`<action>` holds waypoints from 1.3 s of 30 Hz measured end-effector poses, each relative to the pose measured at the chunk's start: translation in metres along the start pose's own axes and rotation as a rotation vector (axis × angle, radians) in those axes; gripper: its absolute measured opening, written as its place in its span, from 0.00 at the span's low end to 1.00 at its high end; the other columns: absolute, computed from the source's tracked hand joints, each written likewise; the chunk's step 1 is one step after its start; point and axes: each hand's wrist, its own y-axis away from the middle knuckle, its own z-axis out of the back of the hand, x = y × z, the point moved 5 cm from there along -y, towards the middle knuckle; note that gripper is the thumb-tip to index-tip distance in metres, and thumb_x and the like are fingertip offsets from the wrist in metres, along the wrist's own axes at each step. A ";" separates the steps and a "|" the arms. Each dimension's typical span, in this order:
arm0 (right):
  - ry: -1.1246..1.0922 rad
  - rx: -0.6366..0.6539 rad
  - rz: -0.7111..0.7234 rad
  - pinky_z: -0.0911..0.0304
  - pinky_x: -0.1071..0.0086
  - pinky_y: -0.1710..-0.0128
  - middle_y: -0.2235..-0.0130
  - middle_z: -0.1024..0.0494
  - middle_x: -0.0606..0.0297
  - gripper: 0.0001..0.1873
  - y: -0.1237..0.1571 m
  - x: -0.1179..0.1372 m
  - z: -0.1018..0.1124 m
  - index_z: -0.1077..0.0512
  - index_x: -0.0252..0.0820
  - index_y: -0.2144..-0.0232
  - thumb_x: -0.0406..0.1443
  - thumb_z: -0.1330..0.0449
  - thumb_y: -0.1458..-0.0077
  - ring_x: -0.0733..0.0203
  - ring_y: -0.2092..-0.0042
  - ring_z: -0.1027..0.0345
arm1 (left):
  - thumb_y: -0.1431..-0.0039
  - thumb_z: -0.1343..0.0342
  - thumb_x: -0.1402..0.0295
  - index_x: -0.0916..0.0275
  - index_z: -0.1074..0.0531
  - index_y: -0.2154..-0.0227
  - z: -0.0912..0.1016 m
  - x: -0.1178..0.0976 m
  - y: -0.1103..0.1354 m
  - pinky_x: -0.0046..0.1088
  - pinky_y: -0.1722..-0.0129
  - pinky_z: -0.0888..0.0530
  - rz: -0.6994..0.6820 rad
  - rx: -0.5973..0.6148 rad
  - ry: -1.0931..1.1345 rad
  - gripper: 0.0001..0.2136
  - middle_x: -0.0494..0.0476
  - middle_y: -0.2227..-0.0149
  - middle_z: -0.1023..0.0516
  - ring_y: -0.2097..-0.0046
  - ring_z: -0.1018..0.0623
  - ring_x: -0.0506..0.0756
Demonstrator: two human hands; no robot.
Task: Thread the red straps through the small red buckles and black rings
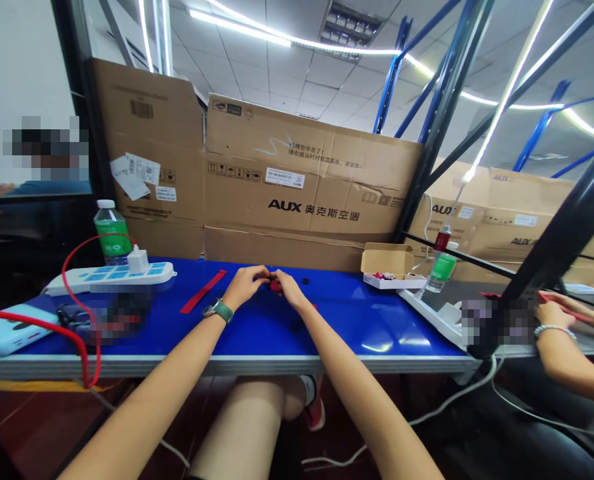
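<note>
Both my hands meet at the middle of the blue table point(357, 320). My left hand point(245, 283), with a green watch at the wrist, pinches a small red part point(275, 285) from the left. My right hand point(287, 285) closes on the same part from the right. A small black piece point(305, 281) lies on the table just right of my fingers. A flat red strip point(203, 291) lies to the left of my left hand.
A white power strip point(109, 276) with a charger, a green bottle point(111, 232) and a red cable point(77, 320) are at the left. A small open cardboard box point(387, 265) stands at the right. Big cardboard boxes point(301, 193) wall the back. Another person's hands point(557, 317) work at the far right.
</note>
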 end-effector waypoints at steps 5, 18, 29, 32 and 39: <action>-0.259 0.161 -0.074 0.54 0.75 0.78 0.77 0.36 0.73 0.26 0.000 -0.006 -0.006 0.30 0.40 0.68 0.58 0.39 0.48 0.70 0.77 0.49 | 0.41 0.42 0.70 0.60 0.23 0.68 0.001 -0.003 0.000 0.27 0.60 0.28 -0.017 0.003 0.009 0.04 0.52 0.66 0.18 0.65 0.21 0.53; -0.097 -0.096 0.095 0.34 0.68 0.62 0.65 0.20 0.60 0.20 -0.013 -0.008 0.007 0.24 0.39 0.59 0.48 0.39 0.44 0.59 0.64 0.27 | 0.41 0.43 0.70 0.59 0.20 0.67 0.003 -0.011 -0.001 0.28 0.59 0.28 -0.029 0.026 -0.001 0.06 0.53 0.64 0.17 0.63 0.21 0.54; 0.369 0.033 0.265 0.34 0.69 0.55 0.61 0.19 0.62 0.17 -0.002 0.008 0.008 0.22 0.43 0.55 0.40 0.49 0.35 0.59 0.60 0.27 | 0.38 0.45 0.68 0.59 0.22 0.64 0.003 -0.003 0.000 0.29 0.57 0.28 -0.019 -0.010 -0.073 0.06 0.54 0.62 0.17 0.59 0.20 0.56; 0.247 0.088 0.234 0.32 0.69 0.62 0.65 0.20 0.63 0.21 -0.004 0.002 0.007 0.21 0.42 0.58 0.47 0.48 0.36 0.59 0.64 0.27 | 0.38 0.44 0.66 0.59 0.22 0.65 0.006 -0.001 0.000 0.29 0.57 0.28 0.004 -0.032 -0.075 0.06 0.54 0.63 0.17 0.60 0.20 0.56; -0.181 0.053 0.118 0.30 0.64 0.59 0.66 0.19 0.62 0.23 -0.006 -0.001 0.010 0.20 0.41 0.64 0.52 0.31 0.55 0.58 0.65 0.26 | 0.39 0.43 0.65 0.59 0.22 0.66 0.007 -0.006 -0.001 0.28 0.59 0.28 0.011 -0.028 -0.030 0.06 0.53 0.64 0.17 0.62 0.20 0.55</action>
